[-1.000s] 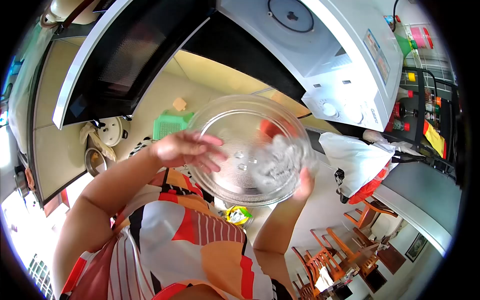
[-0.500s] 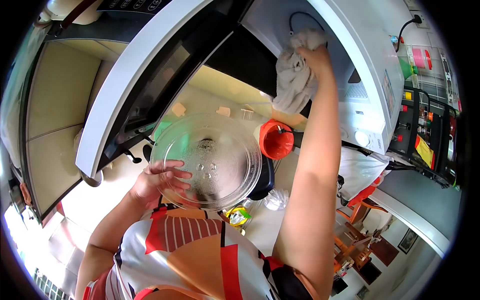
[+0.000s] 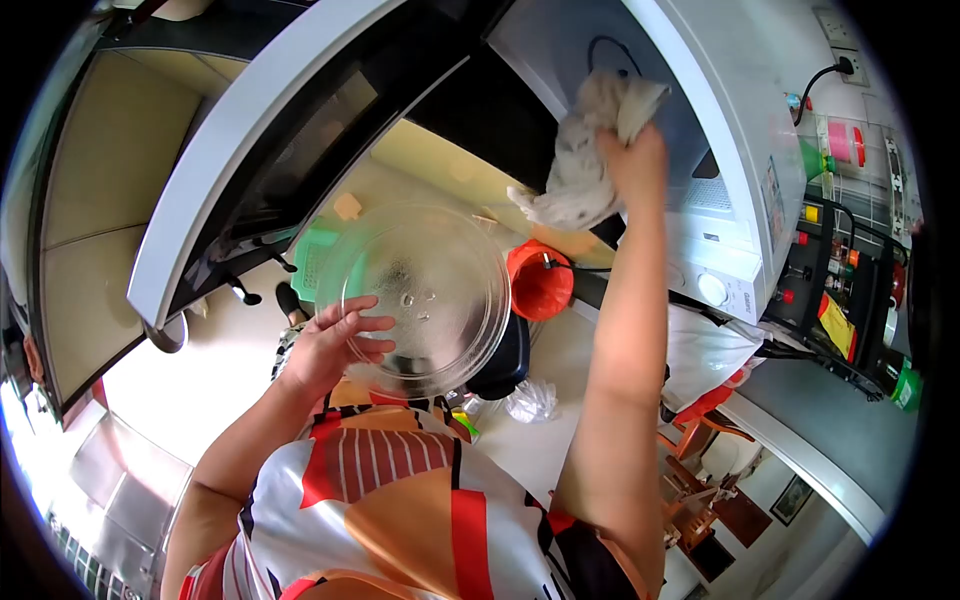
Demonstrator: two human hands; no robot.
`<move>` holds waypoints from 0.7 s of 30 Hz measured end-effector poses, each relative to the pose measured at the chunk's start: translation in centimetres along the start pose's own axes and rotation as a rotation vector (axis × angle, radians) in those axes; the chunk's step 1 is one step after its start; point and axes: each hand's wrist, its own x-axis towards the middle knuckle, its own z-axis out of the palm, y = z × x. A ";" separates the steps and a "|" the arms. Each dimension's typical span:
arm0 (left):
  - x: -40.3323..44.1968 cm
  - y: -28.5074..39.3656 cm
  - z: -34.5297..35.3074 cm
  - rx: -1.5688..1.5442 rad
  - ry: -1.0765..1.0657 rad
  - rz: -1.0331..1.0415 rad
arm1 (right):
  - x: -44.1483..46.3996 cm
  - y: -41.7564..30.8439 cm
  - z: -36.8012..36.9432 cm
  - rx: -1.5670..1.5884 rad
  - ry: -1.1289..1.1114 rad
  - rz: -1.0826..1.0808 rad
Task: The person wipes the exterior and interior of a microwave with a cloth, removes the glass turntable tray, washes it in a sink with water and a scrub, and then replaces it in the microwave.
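Note:
My left hand grips the left rim of a round clear glass turntable plate, with its fingers over the edge. Moisture beads speckle the glass. My right hand is closed on a bunched greyish-white cloth inside the open microwave. The cloth hangs down past the front edge of the cavity, and part of my fingers is hidden by its folds. To the left, the microwave door stands swung wide open.
Below the microwave are a red bin, a green basket and a clear plastic bag on the floor. A black rack with bottles is at the right. A cable with a plug runs along the wall.
My right hand has drawn slightly lower with the cloth, whose shape has shifted and spread leftward. The glass plate stays in my left hand, and the whole view has shifted a little.

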 end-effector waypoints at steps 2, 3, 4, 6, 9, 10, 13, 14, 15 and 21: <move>0.7 0.0 0.3 0.037 0.012 0.013 | -5.9 -0.8 0.4 0.074 0.120 -0.169; 1.1 0.2 0.6 0.057 0.016 0.016 | -9.1 -1.7 0.5 0.085 0.173 -0.274; 1.2 0.6 1.0 0.110 -0.004 0.032 | -12.3 -2.9 0.6 0.043 0.228 -0.372; 2.1 1.1 0.9 0.101 -0.083 0.065 | -17.6 -3.8 1.4 0.012 0.101 -0.431; 2.6 1.9 1.6 0.056 -0.091 0.070 | -23.4 -5.3 2.7 0.001 -0.071 -0.647; 2.4 2.4 2.3 0.080 -0.039 0.049 | -24.6 -5.9 3.1 -0.004 -0.084 -0.718; 2.1 2.2 2.4 0.097 0.052 0.006 | -26.7 -6.9 2.8 0.042 -0.357 -0.689; 2.0 2.1 2.3 0.121 0.083 -0.011 | -26.6 -6.8 2.3 0.175 -0.381 -0.601; 1.9 2.1 2.2 0.146 0.116 -0.029 | -26.4 -6.6 1.6 0.307 -0.402 -0.511; 1.0 0.7 0.0 0.069 0.181 -0.010 | -16.8 -3.1 -2.6 0.835 0.070 0.336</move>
